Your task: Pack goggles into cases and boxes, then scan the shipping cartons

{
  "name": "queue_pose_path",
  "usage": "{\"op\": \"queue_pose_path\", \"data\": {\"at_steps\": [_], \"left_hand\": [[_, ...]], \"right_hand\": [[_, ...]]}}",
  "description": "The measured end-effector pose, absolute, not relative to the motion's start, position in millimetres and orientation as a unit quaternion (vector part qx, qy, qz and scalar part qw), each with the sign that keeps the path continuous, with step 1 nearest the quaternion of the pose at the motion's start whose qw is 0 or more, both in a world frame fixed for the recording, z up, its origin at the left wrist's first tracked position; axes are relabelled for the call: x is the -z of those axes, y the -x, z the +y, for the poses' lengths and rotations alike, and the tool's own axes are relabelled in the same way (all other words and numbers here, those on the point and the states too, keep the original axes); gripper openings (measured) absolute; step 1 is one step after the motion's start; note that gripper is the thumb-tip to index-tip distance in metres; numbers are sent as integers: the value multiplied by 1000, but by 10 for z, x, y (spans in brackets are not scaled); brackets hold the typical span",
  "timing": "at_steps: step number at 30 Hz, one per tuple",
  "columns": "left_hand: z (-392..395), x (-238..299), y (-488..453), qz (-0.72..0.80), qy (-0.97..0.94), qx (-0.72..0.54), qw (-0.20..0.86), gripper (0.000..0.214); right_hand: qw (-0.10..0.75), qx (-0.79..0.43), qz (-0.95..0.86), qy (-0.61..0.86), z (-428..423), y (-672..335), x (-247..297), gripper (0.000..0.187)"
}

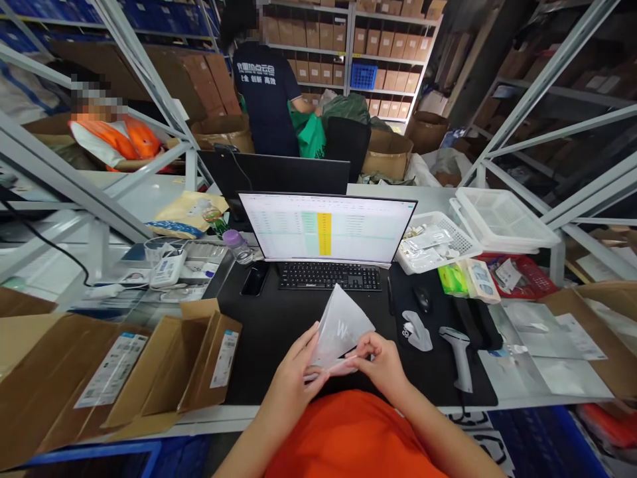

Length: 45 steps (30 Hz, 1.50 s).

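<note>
Both of my hands hold a small translucent plastic bag point(340, 327) just above the black desk mat point(269, 325), close to my orange shirt. My left hand point(296, 372) grips the bag's left lower edge with its fingers curled. My right hand point(381, 358) pinches the bag's bottom right edge. The bag points upward like a triangle and bears a faint printed mark. Beyond it lie a black keyboard point(329, 275) and a monitor point(326, 228) showing a spreadsheet.
Open cardboard boxes point(149, 372) sit at my left. A barcode scanner point(460, 355), a mouse point(423, 299) and a phone point(254, 281) lie on the mat. White trays point(502, 219) with small packets stand at the right. Two other people work behind the desk.
</note>
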<state>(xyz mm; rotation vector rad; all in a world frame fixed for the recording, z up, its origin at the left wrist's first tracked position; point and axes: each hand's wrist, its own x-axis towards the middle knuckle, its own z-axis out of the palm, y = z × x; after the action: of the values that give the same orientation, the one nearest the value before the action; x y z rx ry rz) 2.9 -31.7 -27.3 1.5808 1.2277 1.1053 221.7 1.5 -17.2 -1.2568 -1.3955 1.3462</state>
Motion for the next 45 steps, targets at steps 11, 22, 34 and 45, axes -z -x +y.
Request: {"op": "queue_pose_path", "data": {"at_steps": [11,22,34,45], "left_hand": [[-464,419,483,535,-562,-437,455,69],[-164,196,76,526,-582,-364,502,80],[-221,170,36,512,-599,-322,525,76],[-192,187,132,426,-567,-389,588,62]], "right_hand": [[425,-483,-566,515,89,-2406,299,36],[416,-331,-733,424,125,-2447,190,19],[403,-267,-797,363,40,-2428,189,17],[407,-225,-818,337,31,-2497,234,18]]}}
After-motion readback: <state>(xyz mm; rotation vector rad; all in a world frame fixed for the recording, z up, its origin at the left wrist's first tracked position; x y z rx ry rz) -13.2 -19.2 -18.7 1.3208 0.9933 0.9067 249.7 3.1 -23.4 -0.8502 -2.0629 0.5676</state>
